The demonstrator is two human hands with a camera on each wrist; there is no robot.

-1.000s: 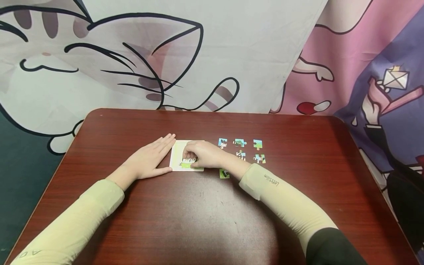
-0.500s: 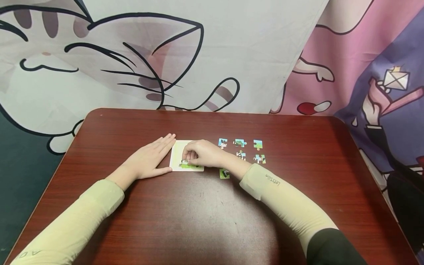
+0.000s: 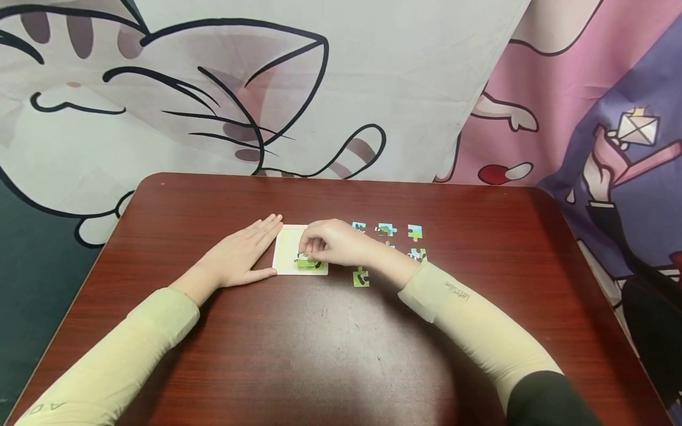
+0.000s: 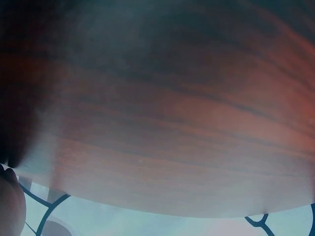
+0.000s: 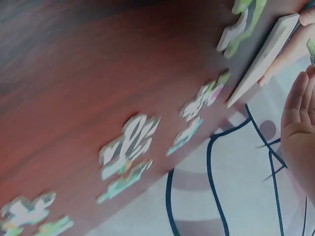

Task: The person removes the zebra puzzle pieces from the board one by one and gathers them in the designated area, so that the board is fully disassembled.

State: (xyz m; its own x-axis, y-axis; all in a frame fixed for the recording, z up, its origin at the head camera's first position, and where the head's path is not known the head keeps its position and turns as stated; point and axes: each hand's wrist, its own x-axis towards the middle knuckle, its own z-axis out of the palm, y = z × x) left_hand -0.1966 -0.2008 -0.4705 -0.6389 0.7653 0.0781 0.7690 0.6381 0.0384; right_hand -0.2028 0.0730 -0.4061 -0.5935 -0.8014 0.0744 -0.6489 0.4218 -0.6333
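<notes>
A white puzzle board with a pale yellow-green inside lies on the table in the head view. My left hand rests flat along its left edge, fingers straight and thumb at the near corner. Over the board's right half, my right hand pinches a small jigsaw piece with green and white on it, between thumb and curled fingers. The fingers partly cover this piece. At the right edge of the right wrist view, a green corner of the jigsaw piece shows by the right fingertips.
Several loose jigsaw pieces lie right of the board, among them a blue-and-green piece, a turtle-green piece and a near piece. The right forearm covers some of them. A cat-print cloth hangs behind the brown table.
My right hand has shifted slightly right and away over the board, with the jigsaw piece moving along. My left hand has stayed at the board's left edge.
</notes>
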